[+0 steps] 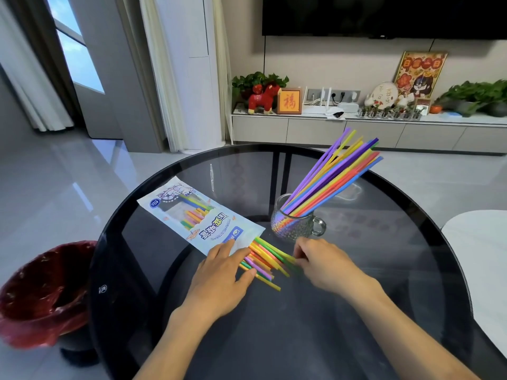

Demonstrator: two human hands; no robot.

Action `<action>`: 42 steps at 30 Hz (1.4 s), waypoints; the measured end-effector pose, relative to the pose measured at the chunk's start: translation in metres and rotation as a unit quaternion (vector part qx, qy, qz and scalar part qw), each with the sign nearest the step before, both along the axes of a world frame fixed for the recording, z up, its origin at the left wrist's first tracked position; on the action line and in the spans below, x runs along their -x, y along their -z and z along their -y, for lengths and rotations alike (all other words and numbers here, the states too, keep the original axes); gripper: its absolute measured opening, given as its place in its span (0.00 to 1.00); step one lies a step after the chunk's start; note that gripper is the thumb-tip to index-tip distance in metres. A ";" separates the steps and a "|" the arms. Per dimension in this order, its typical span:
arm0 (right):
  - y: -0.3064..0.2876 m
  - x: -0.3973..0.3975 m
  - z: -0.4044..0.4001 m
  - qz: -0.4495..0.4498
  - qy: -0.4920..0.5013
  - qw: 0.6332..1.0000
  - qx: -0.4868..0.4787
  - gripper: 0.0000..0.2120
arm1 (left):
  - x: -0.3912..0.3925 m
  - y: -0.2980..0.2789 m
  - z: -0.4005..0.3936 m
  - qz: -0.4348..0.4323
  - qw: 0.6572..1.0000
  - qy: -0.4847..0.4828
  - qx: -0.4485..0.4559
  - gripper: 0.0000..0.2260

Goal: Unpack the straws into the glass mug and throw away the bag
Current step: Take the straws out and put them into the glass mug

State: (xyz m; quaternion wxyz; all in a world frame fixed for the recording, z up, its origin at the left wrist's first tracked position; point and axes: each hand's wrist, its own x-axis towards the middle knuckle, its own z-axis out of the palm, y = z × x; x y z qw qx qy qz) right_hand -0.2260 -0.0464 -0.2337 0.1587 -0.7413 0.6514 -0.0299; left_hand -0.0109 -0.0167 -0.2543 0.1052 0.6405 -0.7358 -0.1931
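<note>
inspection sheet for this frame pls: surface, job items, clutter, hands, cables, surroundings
Surface: round dark glass table, reflective.
Job's things: glass mug holds a leaning bunch of straws; bag lies flat, loose straws sticking out of its open end.
Clutter: nothing seen.
Grippers: left hand pressing on bag mouth and straws; right hand fingers on straw ends.
Cables: plugs at wall sockets.
Surroundings: red-lined bin on floor at left; TV cabinet behind.

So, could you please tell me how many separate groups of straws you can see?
2: one bunch leaning in the glass mug, one batch sticking out of the bag between both hands. More may be hidden inside.
</note>
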 end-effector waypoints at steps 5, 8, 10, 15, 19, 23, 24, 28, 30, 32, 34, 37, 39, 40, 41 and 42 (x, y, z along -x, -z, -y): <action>0.007 -0.021 -0.002 0.093 0.028 0.993 0.065 0.11 | 0.004 -0.001 -0.001 0.008 1.000 0.015 0.001 0.24; 0.010 -0.037 -0.005 0.064 0.028 0.995 0.065 0.17 | 0.006 0.000 0.000 0.010 1.000 0.016 0.006 0.24; 0.012 -0.047 -0.006 0.064 0.033 0.995 0.067 0.14 | 0.006 0.000 0.000 0.005 1.000 0.015 0.008 0.24; 0.008 -0.051 -0.004 -0.035 0.011 0.996 0.076 0.11 | 0.005 0.001 0.000 0.006 1.000 0.015 0.012 0.25; -0.004 -0.034 0.001 -0.107 -0.009 0.990 0.092 0.10 | 0.006 0.001 0.001 0.014 1.000 0.015 0.014 0.25; -0.019 -0.009 0.008 -0.094 -0.032 0.995 -0.022 0.12 | 0.008 -0.001 0.000 0.024 0.999 0.018 0.018 0.24; -0.024 -0.001 0.010 -0.085 -0.032 0.994 -0.060 0.13 | 0.008 -0.002 0.000 0.027 0.999 0.018 0.017 0.24; -0.050 0.048 0.006 0.066 0.032 0.984 -0.165 0.14 | 0.008 -0.002 0.000 0.042 0.999 0.014 -0.007 0.26; -0.062 0.075 -0.004 0.162 0.056 0.966 -0.196 0.15 | 0.008 -0.001 -0.001 0.040 0.999 0.015 -0.014 0.26; -0.072 0.095 -0.011 0.224 0.056 0.952 -0.203 0.14 | 0.008 0.001 -0.001 0.041 0.999 0.014 -0.015 0.26; -0.079 0.105 -0.016 0.270 0.051 0.940 -0.200 0.14 | 0.009 0.000 -0.001 0.044 0.999 0.014 -0.015 0.27; -0.082 0.098 -0.018 0.363 0.064 0.915 -0.166 0.13 | 0.009 -0.002 -0.001 0.042 0.999 0.010 -0.028 0.27; -0.075 0.080 -0.016 0.430 0.064 0.888 -0.148 0.12 | 0.011 -0.004 -0.001 0.000 1.000 -0.009 -0.003 0.24; -0.068 0.069 -0.014 0.460 0.063 0.873 -0.150 0.12 | 0.012 -0.005 -0.002 -0.030 0.998 -0.021 0.050 0.21; -0.062 0.059 -0.013 0.479 0.059 0.861 -0.163 0.12 | 0.014 -0.008 -0.002 -0.046 0.990 -0.029 0.132 0.19; -0.057 0.048 -0.013 0.482 0.044 0.854 -0.190 0.13 | 0.015 -0.012 -0.002 -0.043 0.974 -0.030 0.221 0.17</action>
